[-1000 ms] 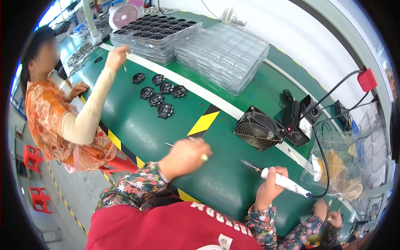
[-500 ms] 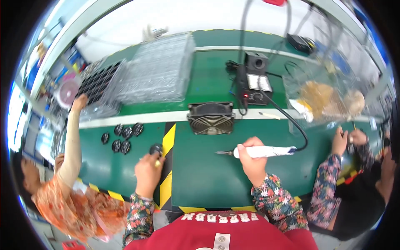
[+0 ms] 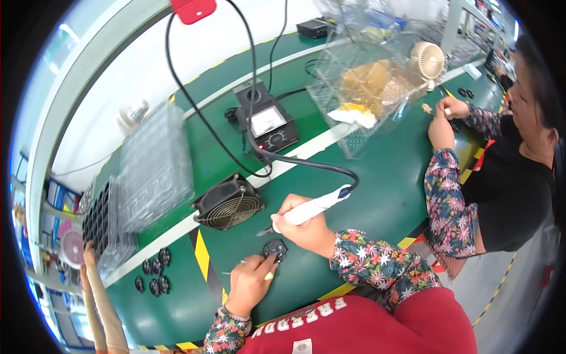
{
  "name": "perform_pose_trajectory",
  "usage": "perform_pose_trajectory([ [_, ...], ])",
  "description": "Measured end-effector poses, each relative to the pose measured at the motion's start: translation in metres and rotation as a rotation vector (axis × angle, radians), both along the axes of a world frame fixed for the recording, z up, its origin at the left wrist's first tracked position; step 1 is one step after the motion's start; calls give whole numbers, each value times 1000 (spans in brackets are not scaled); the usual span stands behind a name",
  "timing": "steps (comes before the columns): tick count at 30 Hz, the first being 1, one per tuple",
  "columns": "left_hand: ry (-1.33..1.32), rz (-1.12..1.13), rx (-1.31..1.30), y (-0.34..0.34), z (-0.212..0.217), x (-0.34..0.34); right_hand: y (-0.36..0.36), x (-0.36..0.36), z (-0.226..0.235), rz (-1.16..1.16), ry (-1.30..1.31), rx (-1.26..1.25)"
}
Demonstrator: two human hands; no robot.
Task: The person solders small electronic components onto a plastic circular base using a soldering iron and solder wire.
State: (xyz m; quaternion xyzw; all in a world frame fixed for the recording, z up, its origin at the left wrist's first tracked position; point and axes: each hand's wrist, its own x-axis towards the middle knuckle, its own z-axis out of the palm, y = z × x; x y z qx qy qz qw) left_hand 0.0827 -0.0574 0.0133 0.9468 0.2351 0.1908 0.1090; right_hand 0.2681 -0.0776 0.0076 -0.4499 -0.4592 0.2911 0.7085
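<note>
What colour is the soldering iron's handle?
The handle is mostly white; the head view shows it best.

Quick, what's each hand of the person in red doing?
Left hand: fingertips on the round black part, grip unclear.
Right hand: closed around the white soldering iron.

Shows, on the green table [image 3: 377, 189], a black fan [image 3: 229, 207] with a round wire guard, and farther left a stack of clear plastic trays [image 3: 154, 168], with a pink-and-white fan [image 3: 72, 248] at the far left. Takes in, toward the right, a clear plastic container [image 3: 352, 141] holding yellowish material [image 3: 364, 81], with a beige fan [image 3: 428, 59] near it. Also includes a red box [image 3: 194, 10] at the top edge and yellow-and-black tape [image 3: 203, 259] across the table.
</note>
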Motion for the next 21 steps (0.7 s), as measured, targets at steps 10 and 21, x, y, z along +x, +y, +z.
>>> perform_pose_trajectory([
  [10,-21,65,-69,6,-1,-6,-1,2,6,-34,-38,-1],
  [21,-71,85,-54,8,-8,-17,-2,-3,6,-14,-81,-23],
])
